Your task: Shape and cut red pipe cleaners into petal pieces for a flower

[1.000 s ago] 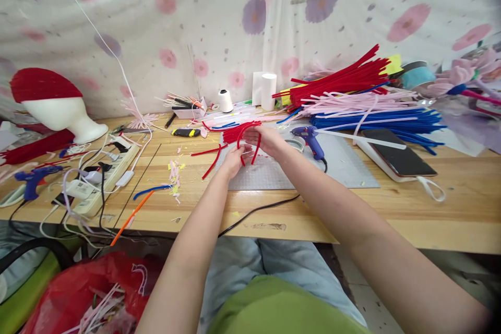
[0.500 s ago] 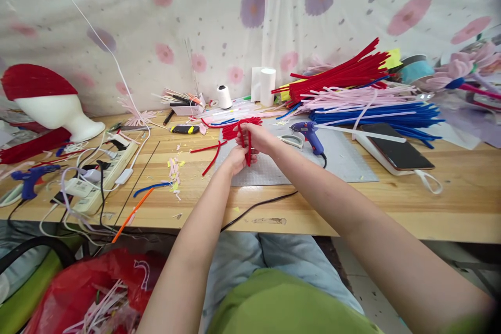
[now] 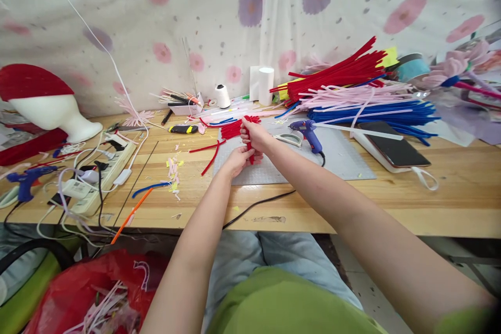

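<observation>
Between my two hands is a red pipe cleaner [image 3: 251, 158], doubled over and held upright above the grey cutting mat [image 3: 282, 177]. My left hand [image 3: 237, 162] closes on its lower part. Just above, my right hand [image 3: 255, 135] pinches the upper part, its fingers wrapped round it. Part of the pipe cleaner is hidden by the fingers. Behind the hands lies a pile of short red pipe cleaners [image 3: 230, 130] at the mat's left edge. Two loose red pieces [image 3: 212, 159] rest on the wood to the left.
A blue glue gun [image 3: 309, 133] and scissors [image 3: 289, 139] lie on the mat. Bundles of red [image 3: 336, 73], pink [image 3: 352, 96] and blue pipe cleaners [image 3: 407, 117] are at right, near a phone [image 3: 395, 143]. A power strip [image 3: 105, 180] with tangled cables sits left.
The loop of red pipe cleaner that stood open between my hands is now drawn narrow. My right hand's fingers have closed further round it. The view has shifted slightly.
</observation>
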`<action>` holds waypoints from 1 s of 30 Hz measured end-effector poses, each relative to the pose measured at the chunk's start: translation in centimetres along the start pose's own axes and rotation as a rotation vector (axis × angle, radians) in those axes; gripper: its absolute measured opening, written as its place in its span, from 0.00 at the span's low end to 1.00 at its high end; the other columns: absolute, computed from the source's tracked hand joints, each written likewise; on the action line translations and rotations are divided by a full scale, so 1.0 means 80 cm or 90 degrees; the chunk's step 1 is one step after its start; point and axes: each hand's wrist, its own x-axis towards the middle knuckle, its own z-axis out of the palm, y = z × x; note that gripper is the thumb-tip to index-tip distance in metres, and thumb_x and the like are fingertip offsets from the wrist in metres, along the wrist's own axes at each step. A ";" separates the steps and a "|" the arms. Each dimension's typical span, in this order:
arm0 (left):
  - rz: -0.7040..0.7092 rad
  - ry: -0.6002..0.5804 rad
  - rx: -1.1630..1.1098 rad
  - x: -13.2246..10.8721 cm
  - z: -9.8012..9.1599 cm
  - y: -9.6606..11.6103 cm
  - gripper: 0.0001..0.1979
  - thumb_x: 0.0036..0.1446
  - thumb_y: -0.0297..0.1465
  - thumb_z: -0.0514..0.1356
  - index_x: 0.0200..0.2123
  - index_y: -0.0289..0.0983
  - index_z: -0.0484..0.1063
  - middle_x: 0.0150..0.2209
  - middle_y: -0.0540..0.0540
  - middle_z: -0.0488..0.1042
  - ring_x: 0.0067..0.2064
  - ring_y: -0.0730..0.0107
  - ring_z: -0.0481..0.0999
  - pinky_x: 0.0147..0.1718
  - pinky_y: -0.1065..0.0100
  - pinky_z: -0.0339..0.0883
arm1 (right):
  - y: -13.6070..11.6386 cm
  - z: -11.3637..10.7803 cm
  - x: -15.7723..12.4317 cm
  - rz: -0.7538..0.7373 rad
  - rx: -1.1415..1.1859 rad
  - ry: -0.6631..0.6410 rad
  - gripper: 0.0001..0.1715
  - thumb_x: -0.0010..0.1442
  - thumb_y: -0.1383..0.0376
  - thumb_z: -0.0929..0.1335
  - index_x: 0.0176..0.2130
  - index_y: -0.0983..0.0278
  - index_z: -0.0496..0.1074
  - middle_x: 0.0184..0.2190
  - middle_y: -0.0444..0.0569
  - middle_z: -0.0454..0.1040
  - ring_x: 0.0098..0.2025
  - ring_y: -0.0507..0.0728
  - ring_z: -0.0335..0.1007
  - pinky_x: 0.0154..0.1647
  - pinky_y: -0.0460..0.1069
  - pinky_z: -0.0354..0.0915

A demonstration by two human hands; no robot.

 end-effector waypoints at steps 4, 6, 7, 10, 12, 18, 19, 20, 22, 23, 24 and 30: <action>0.011 0.006 0.012 0.000 -0.001 0.003 0.03 0.50 0.25 0.59 0.28 0.30 0.70 0.27 0.43 0.75 0.31 0.69 0.76 0.41 0.59 0.67 | 0.001 0.001 0.002 -0.013 0.015 -0.022 0.18 0.59 0.56 0.62 0.24 0.63 0.55 0.14 0.35 0.51 0.13 0.44 0.42 0.13 0.41 0.40; 0.014 0.004 0.011 -0.001 -0.001 0.005 0.03 0.49 0.25 0.60 0.28 0.29 0.70 0.27 0.42 0.75 0.33 0.66 0.76 0.42 0.57 0.67 | 0.002 0.001 0.004 -0.038 0.036 -0.028 0.18 0.59 0.55 0.61 0.24 0.63 0.55 0.15 0.36 0.51 0.14 0.44 0.44 0.14 0.41 0.43; 0.016 0.002 0.010 -0.001 -0.002 0.005 0.03 0.49 0.25 0.60 0.28 0.29 0.70 0.27 0.42 0.76 0.33 0.65 0.76 0.42 0.57 0.67 | 0.002 0.001 0.005 -0.052 0.046 -0.031 0.18 0.59 0.55 0.61 0.24 0.63 0.55 0.15 0.36 0.51 0.14 0.44 0.45 0.14 0.41 0.44; 0.025 -0.001 0.009 -0.001 -0.002 0.007 0.03 0.48 0.24 0.61 0.27 0.29 0.71 0.26 0.42 0.76 0.34 0.64 0.77 0.42 0.56 0.67 | 0.001 0.002 0.005 -0.082 0.077 -0.031 0.18 0.59 0.57 0.61 0.24 0.63 0.54 0.15 0.36 0.51 0.15 0.44 0.45 0.15 0.41 0.46; 0.022 -0.001 0.018 -0.001 -0.002 0.008 0.02 0.48 0.23 0.61 0.26 0.29 0.71 0.24 0.43 0.75 0.34 0.65 0.77 0.42 0.56 0.68 | 0.000 0.002 0.005 -0.090 0.097 -0.023 0.18 0.60 0.58 0.62 0.24 0.63 0.53 0.15 0.36 0.51 0.14 0.44 0.45 0.14 0.40 0.45; -0.006 0.011 0.070 -0.003 0.003 0.010 0.02 0.49 0.23 0.59 0.29 0.29 0.71 0.25 0.43 0.76 0.31 0.67 0.76 0.41 0.58 0.69 | -0.006 -0.003 0.007 -0.120 0.106 0.002 0.16 0.61 0.63 0.60 0.24 0.63 0.52 0.14 0.36 0.52 0.14 0.44 0.45 0.14 0.40 0.45; -0.008 0.012 0.073 -0.004 0.004 0.010 0.03 0.50 0.24 0.59 0.30 0.29 0.70 0.25 0.43 0.76 0.31 0.68 0.76 0.41 0.59 0.69 | -0.007 -0.004 0.008 -0.118 0.104 0.006 0.16 0.61 0.63 0.61 0.24 0.63 0.52 0.14 0.35 0.52 0.14 0.44 0.44 0.14 0.39 0.44; -0.008 0.012 0.074 -0.004 0.005 0.010 0.03 0.50 0.24 0.58 0.30 0.29 0.70 0.25 0.44 0.75 0.31 0.69 0.76 0.40 0.60 0.69 | -0.009 -0.004 0.008 -0.111 0.102 0.010 0.17 0.61 0.62 0.61 0.24 0.63 0.52 0.14 0.35 0.51 0.13 0.44 0.43 0.13 0.39 0.43; -0.009 0.014 0.074 -0.004 0.008 0.010 0.03 0.52 0.23 0.56 0.30 0.29 0.69 0.24 0.45 0.74 0.29 0.72 0.75 0.37 0.65 0.69 | -0.011 -0.004 0.008 -0.093 0.098 0.019 0.18 0.61 0.61 0.61 0.23 0.63 0.51 0.13 0.35 0.50 0.13 0.43 0.40 0.12 0.39 0.39; -0.011 0.015 0.077 -0.003 0.009 0.009 0.03 0.52 0.22 0.55 0.30 0.29 0.69 0.23 0.46 0.73 0.27 0.74 0.74 0.35 0.67 0.69 | -0.012 -0.004 0.007 -0.084 0.097 0.023 0.18 0.61 0.60 0.61 0.23 0.63 0.51 0.13 0.34 0.49 0.12 0.43 0.38 0.12 0.39 0.38; -0.007 0.019 0.084 -0.003 0.011 0.008 0.03 0.53 0.22 0.54 0.29 0.30 0.68 0.22 0.47 0.72 0.25 0.77 0.72 0.31 0.71 0.68 | -0.013 -0.004 0.007 -0.076 0.096 0.026 0.19 0.61 0.59 0.61 0.23 0.63 0.51 0.12 0.34 0.47 0.12 0.43 0.37 0.11 0.39 0.36; 0.091 0.060 0.119 -0.001 0.014 -0.004 0.09 0.59 0.31 0.49 0.28 0.34 0.64 0.16 0.58 0.52 0.15 0.85 0.49 0.17 0.78 0.44 | -0.016 -0.007 0.007 -0.063 0.140 0.043 0.26 0.57 0.47 0.60 0.22 0.63 0.51 0.11 0.33 0.43 0.12 0.43 0.33 0.11 0.40 0.33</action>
